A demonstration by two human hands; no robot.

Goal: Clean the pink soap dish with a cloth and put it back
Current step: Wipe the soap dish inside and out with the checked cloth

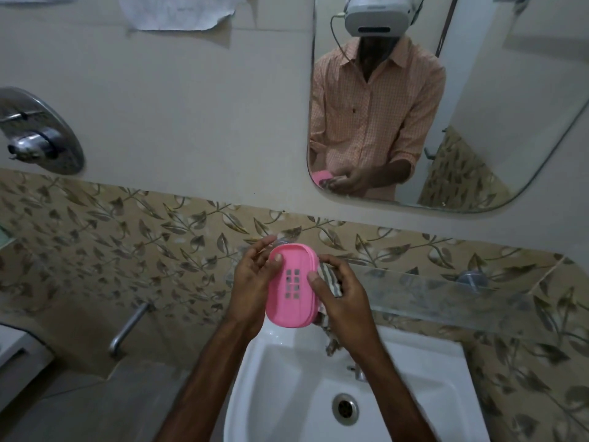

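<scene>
The pink soap dish (291, 285) is held upright above the back of the white sink (414, 378), its slotted inside facing me. My left hand (251, 282) grips its left edge, thumb on the upper rim. My right hand (341, 301) presses a striped cloth (328, 279) against the dish's right side, thumb on the dish's inner face. A tail of the cloth hangs down toward the basin. Most of the cloth is hidden behind the dish and my right hand.
A glass shelf (446, 291) runs along the tiled wall to the right. The mirror (446, 106) hangs above it. A small tap (358, 371) stands at the sink's back, the drain (345, 408) below. A wall spout (127, 327) and a chrome mixer (38, 132) are at left.
</scene>
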